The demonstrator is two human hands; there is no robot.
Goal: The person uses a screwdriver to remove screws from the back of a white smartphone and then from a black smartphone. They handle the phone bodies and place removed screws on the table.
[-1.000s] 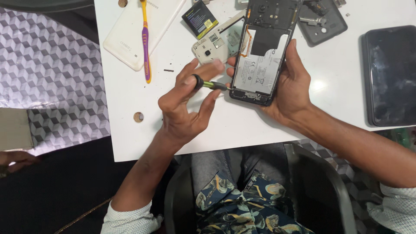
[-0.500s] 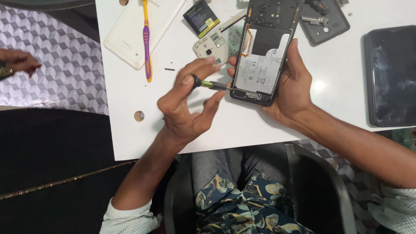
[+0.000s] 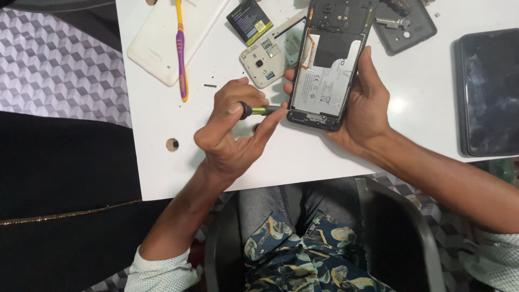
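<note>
A white table [image 3: 303, 162] fills the upper part of the view, w/ a patterned grey-and-white floor [image 3: 59, 65] to the left and a dark chair [image 3: 400, 238] below, where the person sits in floral-print shorts. The left hand [image 3: 232, 135] is curled round a small screwdriver [image 3: 259, 110] w/ a green shaft and black end cap, fingers closed on it, tip aimed at the lower left corner of an opened phone [image 3: 330, 65]. The right hand [image 3: 365, 108] grips that phone from its right side, thumb along the edge, fingertips wrapped under and showing at the left edge; the phone lies back-up near the table's middle, cover off, battery and black frame exposed. Just left of it sits a small white phone body [image 3: 267, 57], also stripped, w/ a loose black-and-yellow battery [image 3: 248, 20] above. Farther left: a white back cover [image 3: 162, 43] w/ a purple-and-yellow toothbrush [image 3: 181, 48] lying across it. A grey back cover [image 3: 405, 27] rests top right, and a dark tablet [image 3: 489, 92] lies at the right edge, well apart from both hands.
</note>
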